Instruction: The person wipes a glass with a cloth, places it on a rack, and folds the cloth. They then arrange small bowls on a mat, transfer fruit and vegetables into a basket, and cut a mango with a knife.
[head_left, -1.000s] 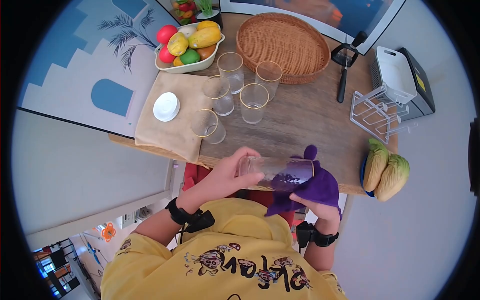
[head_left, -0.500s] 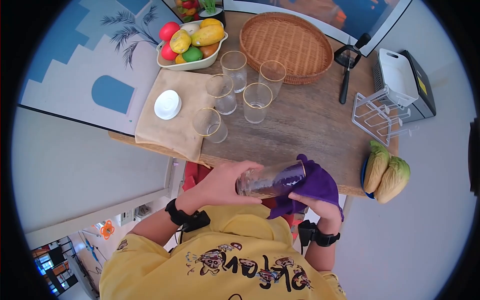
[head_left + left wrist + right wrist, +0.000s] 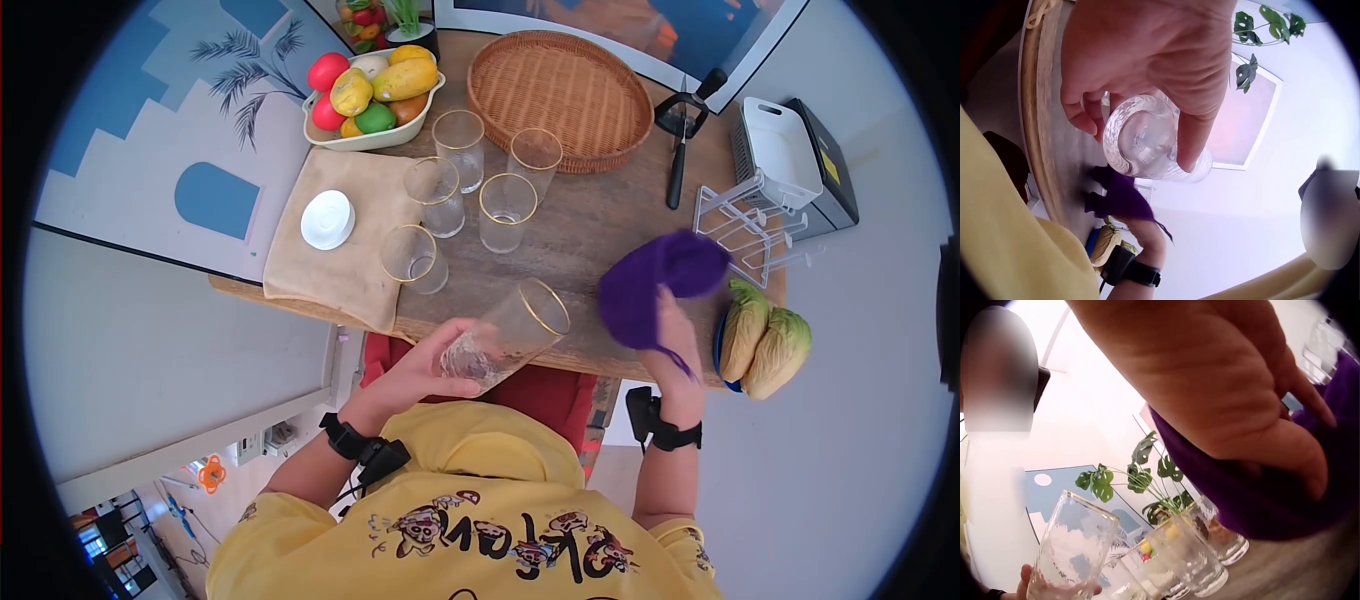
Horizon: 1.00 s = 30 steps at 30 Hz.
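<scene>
My left hand [image 3: 432, 368] grips a clear drinking glass [image 3: 505, 340] with a gold rim near its base. The glass is tilted over the table's front edge, its mouth toward the upper right. In the left wrist view the thick textured bottom of the glass [image 3: 1141, 140] faces the camera, fingers and thumb around it. My right hand [image 3: 676, 345] holds a purple cloth [image 3: 635, 290], which hangs apart from the glass, over the right part of the table. The right wrist view has thumb and fingers pressed into the purple cloth [image 3: 1260, 512].
Several gold-rimmed glasses [image 3: 505, 225] stand left of the middle. A white lid-like disc [image 3: 328, 220] lies on a beige cloth [image 3: 290, 270]. Behind are a fruit bowl [image 3: 400, 135] and a wicker tray [image 3: 560, 95]. To the right are a white rack [image 3: 745, 225], a basket [image 3: 785, 150] and cabbages [image 3: 780, 350].
The purple cloth has come away from the glass mouth and moved up and right with my right hand. My left hand has tipped the glass so its rim points more upward.
</scene>
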Motion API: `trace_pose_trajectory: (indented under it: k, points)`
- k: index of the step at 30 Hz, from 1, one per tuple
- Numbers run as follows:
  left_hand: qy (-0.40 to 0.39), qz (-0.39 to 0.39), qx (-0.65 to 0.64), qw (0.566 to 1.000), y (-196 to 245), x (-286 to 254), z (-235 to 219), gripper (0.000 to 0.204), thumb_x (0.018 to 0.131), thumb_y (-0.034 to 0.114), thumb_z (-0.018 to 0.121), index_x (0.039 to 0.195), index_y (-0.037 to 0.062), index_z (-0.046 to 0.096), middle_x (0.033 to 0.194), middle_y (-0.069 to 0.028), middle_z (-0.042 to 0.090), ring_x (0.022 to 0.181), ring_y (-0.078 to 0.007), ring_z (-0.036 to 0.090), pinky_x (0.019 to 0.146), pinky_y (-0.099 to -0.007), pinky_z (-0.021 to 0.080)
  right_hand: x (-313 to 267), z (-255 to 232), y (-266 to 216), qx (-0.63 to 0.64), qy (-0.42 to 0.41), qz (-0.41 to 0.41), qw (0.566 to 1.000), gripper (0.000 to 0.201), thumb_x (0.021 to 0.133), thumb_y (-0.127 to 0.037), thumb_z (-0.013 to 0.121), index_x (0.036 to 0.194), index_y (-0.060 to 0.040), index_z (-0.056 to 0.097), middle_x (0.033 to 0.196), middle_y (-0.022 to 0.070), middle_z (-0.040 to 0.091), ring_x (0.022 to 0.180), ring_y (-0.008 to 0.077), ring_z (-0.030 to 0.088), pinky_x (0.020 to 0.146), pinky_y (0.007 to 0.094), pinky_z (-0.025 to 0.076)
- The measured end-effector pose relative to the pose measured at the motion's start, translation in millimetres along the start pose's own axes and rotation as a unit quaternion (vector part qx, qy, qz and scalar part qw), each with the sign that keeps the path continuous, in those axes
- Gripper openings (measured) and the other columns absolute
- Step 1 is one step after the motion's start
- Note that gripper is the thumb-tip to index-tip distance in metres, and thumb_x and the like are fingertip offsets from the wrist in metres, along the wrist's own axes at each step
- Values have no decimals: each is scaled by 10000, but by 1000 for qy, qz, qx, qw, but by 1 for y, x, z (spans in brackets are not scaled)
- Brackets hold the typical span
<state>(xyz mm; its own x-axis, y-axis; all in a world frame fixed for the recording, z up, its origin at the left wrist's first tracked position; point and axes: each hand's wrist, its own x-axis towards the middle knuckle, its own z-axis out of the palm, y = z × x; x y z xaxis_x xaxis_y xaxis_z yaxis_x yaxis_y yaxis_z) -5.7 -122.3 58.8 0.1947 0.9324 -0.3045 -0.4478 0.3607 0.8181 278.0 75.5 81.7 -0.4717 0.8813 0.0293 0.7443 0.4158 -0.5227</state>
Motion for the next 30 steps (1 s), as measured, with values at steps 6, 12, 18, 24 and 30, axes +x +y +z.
trace_pose_trajectory:
  k: [6, 12, 18, 24, 30]
  points:
    - [27, 51, 14, 998, -2, 5, -5, 817, 796, -10, 780, 1459, 93, 313, 1377, -77, 513, 1310, -177, 470, 1087, -353, 409, 2, 28, 19, -129, -149, -107, 974, 440, 797, 13, 674, 1232, -52, 651, 1278, 154, 627, 1213, 347, 562, 1025, 436, 464]
    - [73, 87, 108, 988, -29, 24, -21, 853, 760, 26, 823, 1447, 95, 322, 1426, -75, 463, 1325, -208, 465, 1087, -371, 424, 2, 46, 34, -155, -79, -96, 980, 519, 798, -90, 741, 1298, -67, 604, 1347, 154, 572, 1246, 340, 535, 1041, 435, 457]
    - [180, 139, 343, 911, -28, 55, -7, 818, 734, 86, 845, 1403, 73, 375, 1330, -120, 548, 1263, -254, 548, 1028, -370, 462, -7, 53, 24, -138, -72, -67, 985, 599, 790, -112, 763, 1350, -62, 557, 1424, 178, 502, 1303, 372, 482, 1081, 445, 433]
    - [268, 210, 380, 860, -43, 83, -14, 801, 696, 130, 862, 1365, 66, 425, 1274, -150, 567, 1229, -327, 546, 1019, -408, 446, -13, 53, 29, -128, -70, -78, 986, 620, 793, -57, 740, 1374, -59, 524, 1437, 187, 483, 1320, 379, 460, 1104, 435, 412]
    - [329, 210, 425, 817, -54, 95, -15, 827, 677, 142, 873, 1368, 67, 426, 1304, -164, 541, 1250, -362, 501, 1059, -450, 402, -17, 46, 32, -84, -50, -78, 992, 519, 809, -82, 734, 1307, -69, 588, 1405, 142, 537, 1289, 340, 507, 1074, 429, 439]
